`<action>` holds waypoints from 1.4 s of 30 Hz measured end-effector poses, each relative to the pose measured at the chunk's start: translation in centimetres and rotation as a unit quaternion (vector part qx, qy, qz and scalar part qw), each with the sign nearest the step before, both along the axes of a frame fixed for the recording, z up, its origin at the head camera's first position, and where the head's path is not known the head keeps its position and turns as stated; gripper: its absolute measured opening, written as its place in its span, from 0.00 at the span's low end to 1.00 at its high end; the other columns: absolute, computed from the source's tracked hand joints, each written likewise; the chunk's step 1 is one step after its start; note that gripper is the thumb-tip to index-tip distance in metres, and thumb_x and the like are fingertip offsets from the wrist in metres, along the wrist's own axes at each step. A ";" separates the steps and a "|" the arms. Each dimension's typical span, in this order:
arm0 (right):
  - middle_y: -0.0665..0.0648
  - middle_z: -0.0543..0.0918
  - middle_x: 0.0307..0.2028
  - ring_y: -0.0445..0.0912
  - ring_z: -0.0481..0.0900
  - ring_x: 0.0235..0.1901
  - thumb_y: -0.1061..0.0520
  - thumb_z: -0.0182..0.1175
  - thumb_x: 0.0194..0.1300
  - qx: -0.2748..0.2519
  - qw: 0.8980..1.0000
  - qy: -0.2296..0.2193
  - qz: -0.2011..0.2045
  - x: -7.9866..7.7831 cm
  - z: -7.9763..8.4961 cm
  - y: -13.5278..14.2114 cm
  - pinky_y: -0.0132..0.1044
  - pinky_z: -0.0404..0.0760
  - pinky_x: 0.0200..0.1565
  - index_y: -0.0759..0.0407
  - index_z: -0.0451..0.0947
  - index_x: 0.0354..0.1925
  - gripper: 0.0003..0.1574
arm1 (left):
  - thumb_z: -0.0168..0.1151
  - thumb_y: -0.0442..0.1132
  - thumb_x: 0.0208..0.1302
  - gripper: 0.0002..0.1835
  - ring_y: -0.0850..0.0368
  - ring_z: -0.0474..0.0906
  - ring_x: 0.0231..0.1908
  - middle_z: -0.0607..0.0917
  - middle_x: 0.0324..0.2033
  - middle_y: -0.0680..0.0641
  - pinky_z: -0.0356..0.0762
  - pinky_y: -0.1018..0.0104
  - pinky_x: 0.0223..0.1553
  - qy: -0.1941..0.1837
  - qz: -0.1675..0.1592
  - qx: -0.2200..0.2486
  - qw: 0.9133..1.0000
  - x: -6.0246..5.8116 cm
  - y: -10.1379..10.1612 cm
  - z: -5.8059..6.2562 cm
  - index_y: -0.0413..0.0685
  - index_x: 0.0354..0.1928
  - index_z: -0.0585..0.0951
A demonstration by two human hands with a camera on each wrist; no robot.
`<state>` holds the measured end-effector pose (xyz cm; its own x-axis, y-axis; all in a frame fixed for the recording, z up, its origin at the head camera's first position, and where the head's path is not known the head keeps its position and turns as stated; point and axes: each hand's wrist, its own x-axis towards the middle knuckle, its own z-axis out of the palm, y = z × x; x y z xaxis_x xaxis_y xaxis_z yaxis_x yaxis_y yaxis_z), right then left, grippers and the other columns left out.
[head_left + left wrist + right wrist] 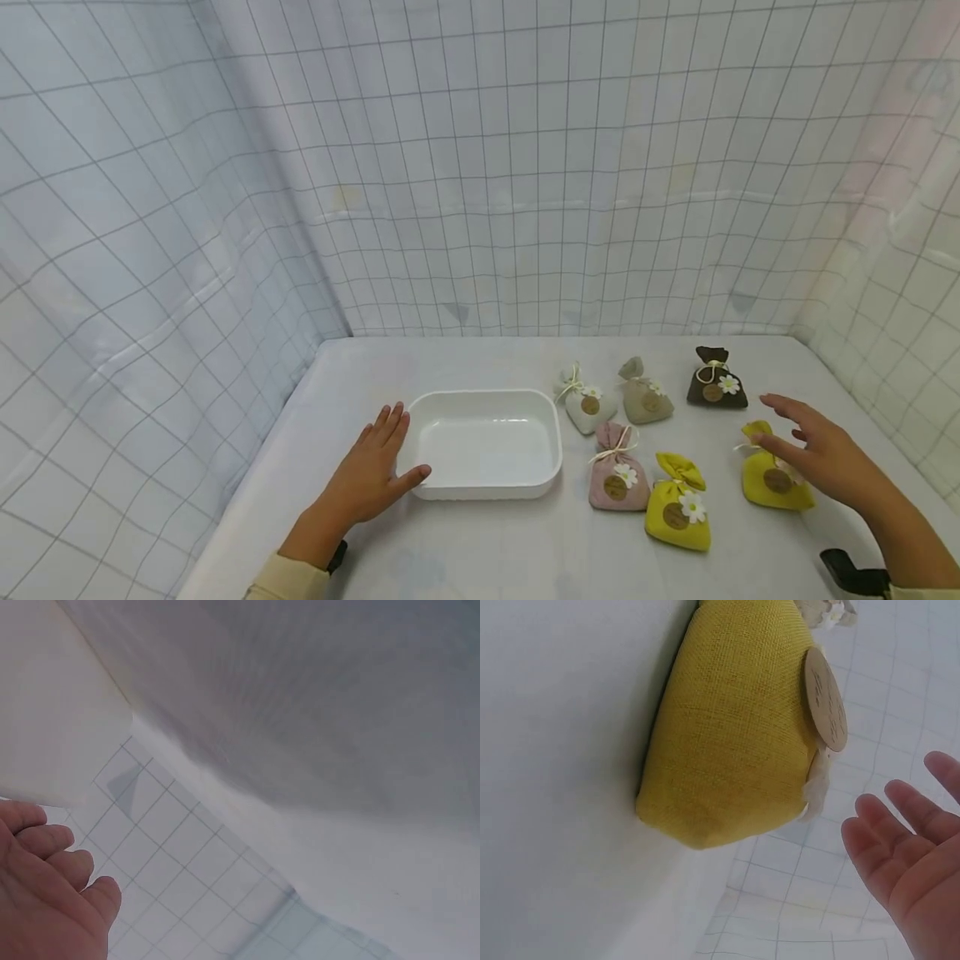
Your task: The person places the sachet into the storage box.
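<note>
By rightmost yellow pouch (767, 493), right hand (825, 458) loose, gap showing only in right-wrist view; left hand (367, 477) outstretched at tray (483, 492).

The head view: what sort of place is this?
Probably a small screened-off booth for tabletop work: wrinkled white sheets with a dark grid pattern rise around three sides of a plain white table, which holds a white, rounded rectangular tray.

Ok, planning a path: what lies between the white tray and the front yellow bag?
The pink bag lies between tray and yellow bag, in the head view.
</note>
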<state>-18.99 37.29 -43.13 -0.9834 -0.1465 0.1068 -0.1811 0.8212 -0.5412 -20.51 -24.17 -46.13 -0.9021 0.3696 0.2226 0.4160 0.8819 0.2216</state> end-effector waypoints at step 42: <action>0.80 0.61 0.64 0.64 0.71 0.57 0.38 0.54 0.74 -0.118 0.971 -0.201 -0.061 -0.5 -2.9 4.9 0.45 0.82 0.47 0.80 0.53 0.69 0.51 | 0.52 0.69 0.67 0.51 0.42 0.51 0.74 0.57 0.74 0.36 0.55 0.44 0.70 0.031 -0.019 -0.040 0.999 0.2 0.6 -0.6 0.30 0.72 0.60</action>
<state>-19.46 42.15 -46.00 -0.9608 -0.0446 -0.2737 0.1749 0.6685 -0.7229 -20.30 -23.57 -46.70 -0.8731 0.4213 0.2453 0.4594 0.8795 0.1244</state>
